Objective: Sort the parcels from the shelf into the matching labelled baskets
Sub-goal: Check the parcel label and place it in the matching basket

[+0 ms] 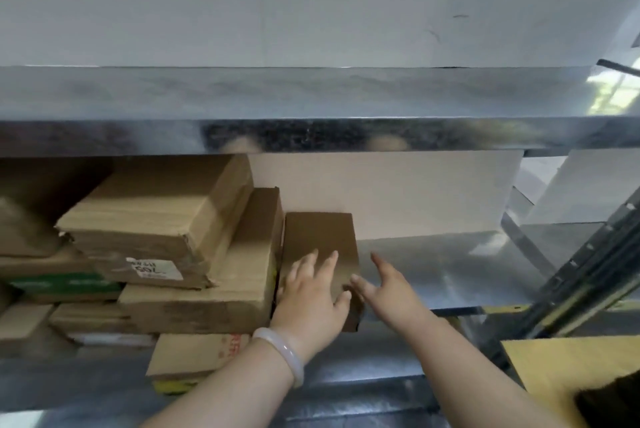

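The small brown parcel (320, 237) lies flat on the metal shelf (450, 272), its left edge tight against the stack of cardboard parcels (194, 254) and its near end at the shelf's front lip. To its right the shelf surface runs bare towards the slotted upright (588, 275); the upper shelf (311, 137) overhangs closely. The left hand (311, 296), with a pale bracelet (287, 355) at the wrist, rests on the parcel's top, grip wide, fingers spread and nearly straight, thumb at the near right edge. The right hand (391, 292) is beside the parcel's right side, grip wide, holding nothing; contact there cannot be confirmed. The parcel is plain, unmarked cardboard.
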`<action>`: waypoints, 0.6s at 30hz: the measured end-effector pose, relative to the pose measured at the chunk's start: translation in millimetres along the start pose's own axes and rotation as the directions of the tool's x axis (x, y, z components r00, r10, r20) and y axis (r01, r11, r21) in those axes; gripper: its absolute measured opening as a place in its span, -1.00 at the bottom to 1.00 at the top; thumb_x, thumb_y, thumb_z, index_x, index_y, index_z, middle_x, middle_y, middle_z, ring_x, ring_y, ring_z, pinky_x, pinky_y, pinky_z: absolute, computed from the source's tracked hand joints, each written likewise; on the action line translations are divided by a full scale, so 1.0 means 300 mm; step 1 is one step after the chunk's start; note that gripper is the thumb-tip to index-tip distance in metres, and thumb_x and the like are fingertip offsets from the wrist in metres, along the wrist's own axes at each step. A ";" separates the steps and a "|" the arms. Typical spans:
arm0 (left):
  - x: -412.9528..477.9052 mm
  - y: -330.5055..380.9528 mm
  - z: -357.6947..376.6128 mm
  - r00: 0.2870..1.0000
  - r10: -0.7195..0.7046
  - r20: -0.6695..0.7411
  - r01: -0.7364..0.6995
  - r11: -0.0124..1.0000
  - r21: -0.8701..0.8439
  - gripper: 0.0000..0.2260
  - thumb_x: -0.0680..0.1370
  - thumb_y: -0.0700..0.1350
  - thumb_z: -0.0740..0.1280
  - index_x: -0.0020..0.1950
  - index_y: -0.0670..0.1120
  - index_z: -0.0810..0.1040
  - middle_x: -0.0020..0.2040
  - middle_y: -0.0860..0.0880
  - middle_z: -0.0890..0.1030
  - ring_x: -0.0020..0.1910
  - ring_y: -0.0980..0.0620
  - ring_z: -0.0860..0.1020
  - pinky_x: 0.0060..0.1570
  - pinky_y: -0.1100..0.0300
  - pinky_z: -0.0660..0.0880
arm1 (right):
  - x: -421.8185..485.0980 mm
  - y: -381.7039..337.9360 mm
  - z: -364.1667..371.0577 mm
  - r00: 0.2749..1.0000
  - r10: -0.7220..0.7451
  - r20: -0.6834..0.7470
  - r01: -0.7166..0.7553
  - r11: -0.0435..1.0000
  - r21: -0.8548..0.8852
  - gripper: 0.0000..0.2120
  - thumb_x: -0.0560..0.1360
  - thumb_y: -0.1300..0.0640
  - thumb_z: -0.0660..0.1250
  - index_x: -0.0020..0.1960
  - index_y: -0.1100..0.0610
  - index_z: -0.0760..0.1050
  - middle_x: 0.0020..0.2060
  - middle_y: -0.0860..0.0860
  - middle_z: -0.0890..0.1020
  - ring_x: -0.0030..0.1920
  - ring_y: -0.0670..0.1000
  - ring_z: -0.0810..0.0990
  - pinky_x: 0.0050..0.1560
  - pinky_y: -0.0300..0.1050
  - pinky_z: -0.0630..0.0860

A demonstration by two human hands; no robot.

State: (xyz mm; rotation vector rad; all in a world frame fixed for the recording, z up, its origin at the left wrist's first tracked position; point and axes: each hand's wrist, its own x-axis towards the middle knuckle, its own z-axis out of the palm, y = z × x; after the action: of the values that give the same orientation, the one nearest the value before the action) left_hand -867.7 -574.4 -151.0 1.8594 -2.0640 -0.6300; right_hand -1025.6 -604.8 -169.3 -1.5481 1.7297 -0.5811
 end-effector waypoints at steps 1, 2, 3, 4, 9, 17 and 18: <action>0.009 0.000 0.006 0.999 -0.039 0.008 0.039 0.999 -0.005 -0.41 0.63 0.16 0.17 0.61 0.20 0.01 0.63 0.02 -0.02 0.59 -0.04 -0.06 0.52 0.02 -0.03 | 0.022 0.003 0.002 1.000 0.014 0.021 -0.015 0.999 0.037 -0.26 0.54 -0.12 0.33 0.58 0.10 0.09 0.51 0.12 0.26 0.50 0.08 0.24 0.40 -0.13 0.21; 0.016 0.000 0.011 0.998 -0.068 0.016 0.068 0.998 -0.006 -0.41 0.62 0.16 0.18 0.61 0.20 0.00 0.63 0.02 -0.02 0.59 -0.04 -0.06 0.52 0.01 -0.02 | 0.041 0.006 0.005 0.999 0.030 0.045 -0.033 0.996 0.082 -0.25 0.54 -0.12 0.34 0.58 0.10 0.08 0.51 0.13 0.26 0.49 0.09 0.25 0.39 -0.14 0.22; 0.020 0.000 0.017 0.996 -0.093 0.018 0.093 0.996 -0.005 -0.41 0.62 0.17 0.18 0.60 0.21 0.01 0.63 0.02 -0.01 0.59 -0.04 -0.06 0.52 0.01 -0.01 | 0.057 0.010 0.010 0.996 0.047 0.073 -0.056 0.990 0.128 -0.23 0.53 -0.12 0.35 0.58 0.10 0.07 0.51 0.14 0.26 0.49 0.10 0.26 0.36 -0.15 0.24; 0.023 -0.001 0.023 0.993 -0.116 0.015 0.116 0.993 -0.005 -0.41 0.62 0.16 0.18 0.60 0.21 0.01 0.63 0.03 -0.01 0.59 -0.04 -0.06 0.52 0.01 -0.01 | 0.071 0.013 0.016 0.993 0.064 0.104 -0.081 0.982 0.172 -0.21 0.52 -0.12 0.36 0.58 0.10 0.05 0.50 0.14 0.27 0.48 0.11 0.29 0.33 -0.17 0.26; 0.041 -0.009 0.049 0.980 -0.199 -0.023 0.199 0.980 0.006 -0.41 0.62 0.16 0.18 0.60 0.20 0.02 0.63 0.04 0.00 0.59 -0.03 -0.06 0.52 0.02 -0.04 | 0.096 0.042 0.047 0.967 0.139 0.214 -0.196 0.943 0.271 -0.26 0.54 -0.12 0.33 0.57 0.07 0.06 0.41 0.12 0.42 0.33 0.15 0.47 0.23 0.05 0.49; 0.066 0.016 0.082 0.960 -0.279 -0.032 0.279 0.960 0.021 -0.37 0.60 0.18 0.21 0.61 0.15 0.03 0.63 0.00 -0.04 0.59 -0.07 -0.08 0.53 -0.04 0.02 | 0.060 0.109 -0.009 0.980 0.169 0.107 -0.198 0.898 0.392 -0.55 0.59 0.04 0.26 0.46 0.00 0.34 0.24 0.04 0.58 0.19 0.14 0.57 0.16 0.23 0.53; 0.067 0.021 0.085 0.956 -0.294 0.005 0.294 0.955 -0.029 -0.35 0.60 0.17 0.23 0.61 0.17 0.01 0.63 -0.01 -0.06 0.60 -0.10 -0.07 0.52 -0.06 0.05 | 0.047 0.123 -0.025 0.980 0.180 0.089 -0.201 0.889 0.412 -0.55 0.58 0.06 0.26 0.46 -0.01 0.34 0.23 0.03 0.58 0.18 0.12 0.57 0.16 0.23 0.54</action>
State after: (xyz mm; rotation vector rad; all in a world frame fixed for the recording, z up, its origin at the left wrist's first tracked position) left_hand -888.2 -590.8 -171.3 2.1692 -1.7808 -0.7263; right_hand -1055.1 -613.3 -195.2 -1.0680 1.5690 -0.7503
